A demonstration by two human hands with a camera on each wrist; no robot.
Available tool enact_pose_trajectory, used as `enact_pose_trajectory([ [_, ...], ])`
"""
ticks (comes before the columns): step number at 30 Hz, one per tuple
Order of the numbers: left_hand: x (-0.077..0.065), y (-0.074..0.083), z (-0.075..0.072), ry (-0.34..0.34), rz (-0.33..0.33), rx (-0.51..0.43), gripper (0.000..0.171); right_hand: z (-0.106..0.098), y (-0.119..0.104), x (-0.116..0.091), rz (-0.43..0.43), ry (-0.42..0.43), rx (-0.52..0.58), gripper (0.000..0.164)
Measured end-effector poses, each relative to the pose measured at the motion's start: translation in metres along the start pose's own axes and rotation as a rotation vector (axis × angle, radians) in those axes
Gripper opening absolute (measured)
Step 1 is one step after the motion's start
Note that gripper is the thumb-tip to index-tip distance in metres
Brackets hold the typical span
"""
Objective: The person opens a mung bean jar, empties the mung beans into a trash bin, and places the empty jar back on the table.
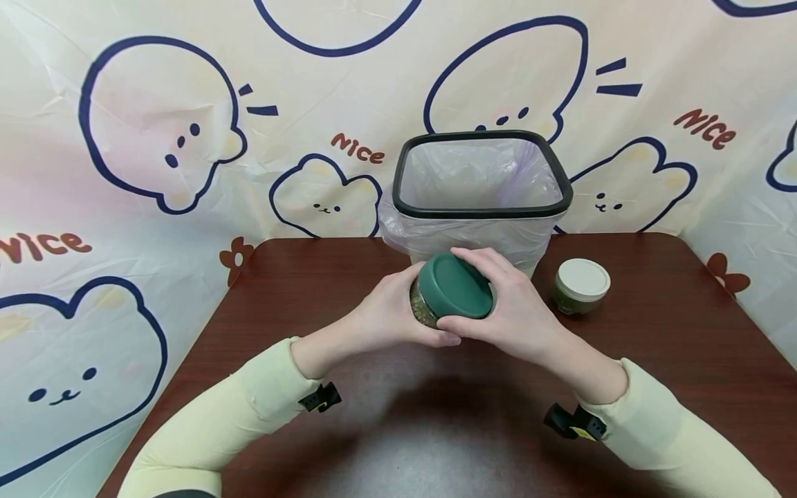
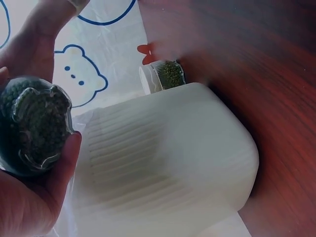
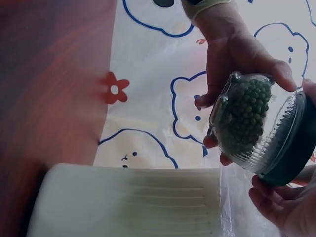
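Note:
Both hands hold a clear jar [image 3: 244, 113] of small green beans above the table, in front of the bin. My left hand [image 1: 389, 308] grips the glass body from the left. On the other side my right hand [image 1: 517, 304] has its fingers and thumb around the dark green lid [image 1: 457, 287]. The lid sits on the jar, which is tilted with the lid toward the head camera and to the right. In the left wrist view, the jar's clear base faces that camera.
A bin [image 1: 479, 232] with a black rim and a clear plastic liner stands behind the hands. To its right is a second jar [image 1: 582, 285] with a white lid and green contents. A cartoon-printed sheet [image 1: 317, 138] surrounds the dark wooden table [image 1: 311, 270].

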State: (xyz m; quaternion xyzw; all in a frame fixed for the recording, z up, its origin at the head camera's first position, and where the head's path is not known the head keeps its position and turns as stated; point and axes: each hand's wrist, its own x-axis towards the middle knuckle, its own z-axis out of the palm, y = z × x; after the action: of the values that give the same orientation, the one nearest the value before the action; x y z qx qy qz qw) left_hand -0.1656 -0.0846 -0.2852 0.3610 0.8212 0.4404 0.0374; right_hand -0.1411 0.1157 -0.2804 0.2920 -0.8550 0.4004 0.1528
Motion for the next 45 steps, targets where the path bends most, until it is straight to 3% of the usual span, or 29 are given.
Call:
enact_pose_trajectory([
  [6,0.001,-0.002,-0.001,-0.031,0.043,-0.025,0.071,0.0,0.004,0.0,-0.061,0.023,0.012,0.076],
  [17,0.0,-0.005,-0.002,-0.074,0.076,-0.044,0.066,-0.003,0.012,0.002,-0.12,-0.078,0.08,0.079],
  [24,0.0,-0.007,0.0,-0.049,0.074,-0.074,0.068,-0.005,0.005,0.0,-0.072,-0.115,0.02,0.085],
  [34,0.001,-0.005,-0.002,-0.004,0.062,-0.058,0.072,-0.004,-0.005,0.0,-0.03,-0.088,-0.029,0.086],
  [45,0.001,-0.006,-0.001,-0.049,0.083,-0.071,0.067,-0.001,0.001,0.001,-0.076,-0.059,0.016,0.081],
])
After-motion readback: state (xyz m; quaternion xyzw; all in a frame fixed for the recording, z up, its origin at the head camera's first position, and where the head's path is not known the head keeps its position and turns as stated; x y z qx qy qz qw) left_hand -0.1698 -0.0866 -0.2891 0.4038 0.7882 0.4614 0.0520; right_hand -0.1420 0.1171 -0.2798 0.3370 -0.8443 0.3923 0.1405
